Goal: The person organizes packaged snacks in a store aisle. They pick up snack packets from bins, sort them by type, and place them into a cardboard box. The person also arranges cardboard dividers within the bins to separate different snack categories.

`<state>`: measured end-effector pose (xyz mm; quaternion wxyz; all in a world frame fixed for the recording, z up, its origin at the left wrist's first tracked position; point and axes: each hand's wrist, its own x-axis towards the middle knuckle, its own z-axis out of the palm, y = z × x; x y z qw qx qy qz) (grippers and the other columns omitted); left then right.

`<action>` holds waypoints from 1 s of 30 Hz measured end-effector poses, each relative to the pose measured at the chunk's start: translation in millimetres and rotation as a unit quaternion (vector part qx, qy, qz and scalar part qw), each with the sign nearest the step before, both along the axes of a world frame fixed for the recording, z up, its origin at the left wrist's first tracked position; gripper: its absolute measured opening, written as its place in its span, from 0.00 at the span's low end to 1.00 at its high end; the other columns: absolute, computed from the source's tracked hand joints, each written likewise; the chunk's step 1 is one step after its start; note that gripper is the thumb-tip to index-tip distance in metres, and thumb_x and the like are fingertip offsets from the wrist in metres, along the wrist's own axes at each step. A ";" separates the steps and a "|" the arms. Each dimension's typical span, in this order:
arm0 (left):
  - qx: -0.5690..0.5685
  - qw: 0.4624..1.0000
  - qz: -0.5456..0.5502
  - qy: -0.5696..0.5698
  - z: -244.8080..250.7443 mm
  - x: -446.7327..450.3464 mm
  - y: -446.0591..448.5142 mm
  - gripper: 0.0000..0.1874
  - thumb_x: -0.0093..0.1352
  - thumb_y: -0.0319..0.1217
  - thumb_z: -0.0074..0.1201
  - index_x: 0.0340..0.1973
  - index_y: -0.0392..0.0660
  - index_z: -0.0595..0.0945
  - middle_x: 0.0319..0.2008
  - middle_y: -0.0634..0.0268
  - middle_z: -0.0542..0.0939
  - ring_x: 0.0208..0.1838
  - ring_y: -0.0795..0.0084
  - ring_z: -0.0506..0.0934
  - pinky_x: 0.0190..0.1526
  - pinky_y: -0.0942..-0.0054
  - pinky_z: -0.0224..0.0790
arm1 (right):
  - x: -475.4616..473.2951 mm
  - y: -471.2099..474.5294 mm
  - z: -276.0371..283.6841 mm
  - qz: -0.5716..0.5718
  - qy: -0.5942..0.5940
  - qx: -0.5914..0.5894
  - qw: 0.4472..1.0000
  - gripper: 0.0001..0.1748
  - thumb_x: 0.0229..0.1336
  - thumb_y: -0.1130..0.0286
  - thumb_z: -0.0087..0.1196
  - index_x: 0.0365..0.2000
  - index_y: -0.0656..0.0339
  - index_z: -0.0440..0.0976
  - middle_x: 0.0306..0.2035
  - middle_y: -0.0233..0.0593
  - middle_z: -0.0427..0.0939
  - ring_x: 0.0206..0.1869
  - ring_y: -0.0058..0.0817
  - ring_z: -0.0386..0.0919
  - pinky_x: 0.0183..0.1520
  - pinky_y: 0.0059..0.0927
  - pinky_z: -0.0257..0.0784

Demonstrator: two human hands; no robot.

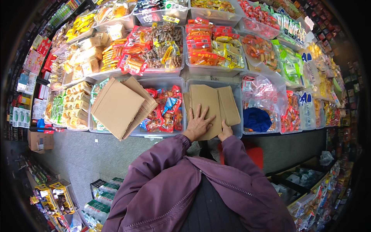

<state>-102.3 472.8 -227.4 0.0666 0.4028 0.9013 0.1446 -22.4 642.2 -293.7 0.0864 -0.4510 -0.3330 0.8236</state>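
Observation:
My left hand [199,123] lies palm down, fingers spread, on a flat piece of brown cardboard [204,97]. The cardboard sits in a clear plastic bin [238,116], with a smaller cardboard piece [229,105] beside it on the right. At the near right edge of the larger piece is my right hand [226,132], thumb on top and its other fingers largely hidden; whether it grips the board is unclear. More folded cardboard [118,107] rests across the bins to the left, partly over red snack packets [168,110].
Bins of packaged snacks [214,52] stand in rows beyond. A dark blue cloth item [257,119] and a clear plastic bag [265,90] lie on the bin to the right. A red stool [255,153] stands under the right arm; bottle packs [97,207] sit low at left.

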 end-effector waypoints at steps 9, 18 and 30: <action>-0.017 0.996 0.010 -0.091 -17.0 -6.4 9.5 0.27 0.75 0.50 0.46 0.71 0.76 0.65 0.77 0.56 0.53 0.79 0.41 0.48 0.64 0.14 0.37 | 21.9 20.3 -23.4 0.040 0.024 -0.175 0.983 0.18 0.73 0.69 0.50 0.59 0.60 0.68 0.58 0.43 0.74 0.60 0.36 0.74 0.63 0.46 0.72; 0.017 0.999 -0.021 -0.041 -20.1 -16.3 13.9 0.29 0.73 0.56 0.48 0.70 0.78 0.67 0.77 0.56 0.53 0.79 0.41 0.48 0.64 0.15 0.38 | 2.1 15.3 -7.3 0.129 -0.088 -0.127 0.980 0.17 0.73 0.73 0.47 0.58 0.63 0.67 0.54 0.44 0.77 0.55 0.36 0.77 0.61 0.42 0.74; -0.142 0.963 0.029 -0.227 -57.3 -31.9 30.1 0.43 0.67 0.51 0.59 0.74 0.83 0.54 0.80 0.55 0.43 0.77 0.27 0.47 0.62 0.13 0.43 | -37.2 37.8 31.4 0.547 -0.237 0.613 0.519 0.56 0.45 0.59 0.75 0.70 0.22 0.54 0.76 0.48 0.41 0.75 0.62 0.43 0.65 0.65 0.59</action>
